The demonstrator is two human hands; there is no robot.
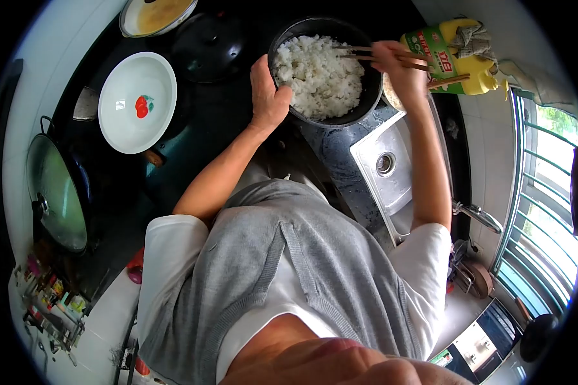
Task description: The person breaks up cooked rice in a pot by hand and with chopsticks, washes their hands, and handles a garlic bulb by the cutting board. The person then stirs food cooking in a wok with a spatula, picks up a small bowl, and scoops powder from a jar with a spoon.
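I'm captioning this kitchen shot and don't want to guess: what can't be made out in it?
All in the head view:
- Floor of the black pot: hidden by the rice.
- Whether the chopsticks touch the rice: tips too small to tell.
- Pale item beside the pot: partly hidden by pot and right hand.
- Dish at upper left: cut off by the top edge.
- Yellow bottle's fine print: too small.

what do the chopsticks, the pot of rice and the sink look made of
The chopsticks look like wood or bamboo, being brown; their finish is unclear. The pot is probably metal with a dark coating: its wall is black, but no bare metal shows. The sink seems stainless steel with a soft sheen, judging by its silvery surface.
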